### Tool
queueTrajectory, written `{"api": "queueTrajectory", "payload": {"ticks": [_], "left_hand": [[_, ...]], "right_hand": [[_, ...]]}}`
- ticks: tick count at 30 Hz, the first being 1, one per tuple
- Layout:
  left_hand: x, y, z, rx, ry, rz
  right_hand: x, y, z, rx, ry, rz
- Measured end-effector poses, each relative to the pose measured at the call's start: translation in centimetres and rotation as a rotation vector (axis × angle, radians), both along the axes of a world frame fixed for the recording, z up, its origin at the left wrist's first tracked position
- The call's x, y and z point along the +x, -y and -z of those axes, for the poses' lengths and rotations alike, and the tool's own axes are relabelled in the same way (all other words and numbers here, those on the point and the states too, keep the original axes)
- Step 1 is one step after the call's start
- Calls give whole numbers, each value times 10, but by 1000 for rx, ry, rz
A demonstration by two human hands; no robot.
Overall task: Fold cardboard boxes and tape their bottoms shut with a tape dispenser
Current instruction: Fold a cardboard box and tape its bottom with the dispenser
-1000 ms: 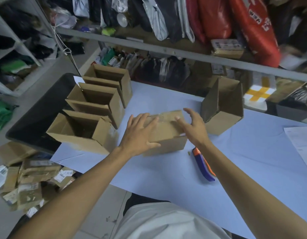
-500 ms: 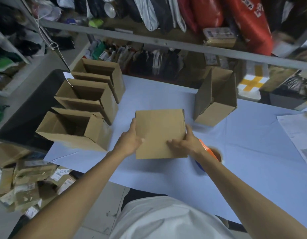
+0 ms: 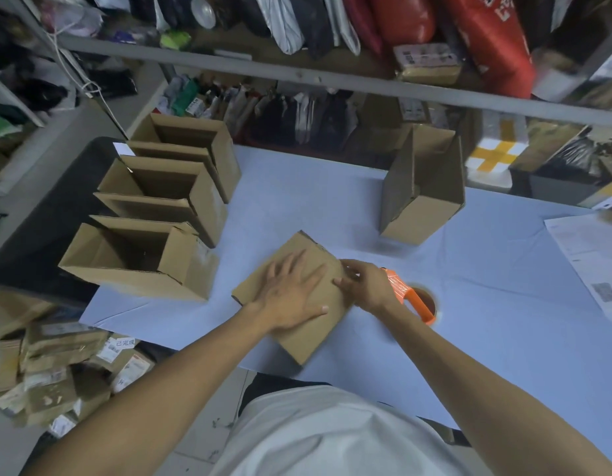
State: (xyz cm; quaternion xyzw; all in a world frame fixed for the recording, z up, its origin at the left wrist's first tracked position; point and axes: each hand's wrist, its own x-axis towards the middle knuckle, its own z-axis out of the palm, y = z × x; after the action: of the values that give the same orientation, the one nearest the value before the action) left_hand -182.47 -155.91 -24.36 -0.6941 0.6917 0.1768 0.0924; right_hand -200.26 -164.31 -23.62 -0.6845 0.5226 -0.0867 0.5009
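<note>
A brown cardboard box (image 3: 299,297) is seen lying at the near edge of the pale blue worktop (image 3: 486,304), turned at an angle so that one corner reaches the worktop's front edge. The left hand (image 3: 292,297) is laid flat on the box's upper face, fingers straight and spread, palm pressed down; nothing is clasped by this grip. The right hand (image 3: 364,286) is set against the box's right edge, its fingers curled, and the edge appears to be pinched between thumb and fingertips, though the contact is blurred. The box thus lies beneath the left palm and to the left of the right grip.

An orange tape dispenser (image 3: 409,297) with a brown tape roll is rested on the worktop just behind and to the right of the right hand, partly hidden by the wrist; whether it is touched by the hand cannot be told.

Three open brown cardboard boxes (image 3: 167,214) are lined up along the worktop's left end, close together, their mouths upward. A further open brown cardboard box (image 3: 423,190) is stood at the far side, well apart from the hands. White printed sheets (image 3: 593,266) are laid at the right edge. A heap of flattened cardboard packages (image 3: 50,369) is seen on the floor at lower left.
</note>
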Motion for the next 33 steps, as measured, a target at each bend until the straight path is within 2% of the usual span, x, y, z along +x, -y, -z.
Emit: {"api": "queueTrajectory", "payload": {"ticks": [5,10,12,14,17,20,24,29,33], "left_hand": [[-16,-9,0,-42,29,21],[2,16,-4,-217,-106,-111],[7,24,-3,-188,-220,-151],[5,24,-1,-165,-440,-269],[-3,18,4,-243,-669,-480],[-7,16,8,-279,-712,-560],[-2,23,8,-208,-737,-574],[4,37,6,-70,-796,-611],[2,46,5,-47,-784,-674]], "right_hand": [[0,5,4,-79,-75,172],[-5,10,4,-136,-54,-39],[-8,16,-1,-107,-63,-141],[-9,22,-5,-76,-105,-197],[-4,21,-7,-69,-129,-170],[2,14,-2,-60,-50,-93],[7,14,0,17,15,-25],[4,21,2,37,-24,26],[3,25,4,84,-29,86]]}}
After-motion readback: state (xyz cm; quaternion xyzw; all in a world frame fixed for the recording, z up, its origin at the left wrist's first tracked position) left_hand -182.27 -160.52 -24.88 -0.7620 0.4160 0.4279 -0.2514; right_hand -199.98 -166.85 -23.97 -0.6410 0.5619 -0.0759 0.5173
